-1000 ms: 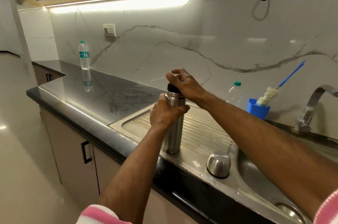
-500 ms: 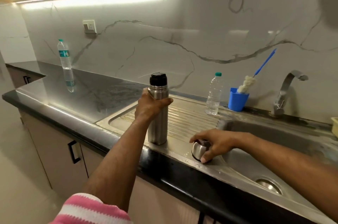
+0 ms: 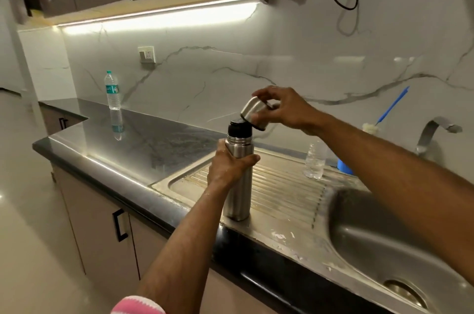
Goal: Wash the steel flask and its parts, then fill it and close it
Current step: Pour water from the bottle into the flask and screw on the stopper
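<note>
Here we see the steel flask [image 3: 238, 183] standing upright on the ribbed drainboard [image 3: 284, 185] of the sink [image 3: 384, 244], its black stopper [image 3: 239, 127] in place. Our left hand [image 3: 230, 167] wraps its fingers round the upper body of the flask. Our right hand [image 3: 282, 108] pinches the steel cap [image 3: 252, 113] between thumb and fingertips, holding it tilted, just above and to the right of the stopper. A clear bottle [image 3: 315, 161] stands further along the drainboard, near a blue cup [image 3: 343, 167] and the tap [image 3: 433, 131]
</note>
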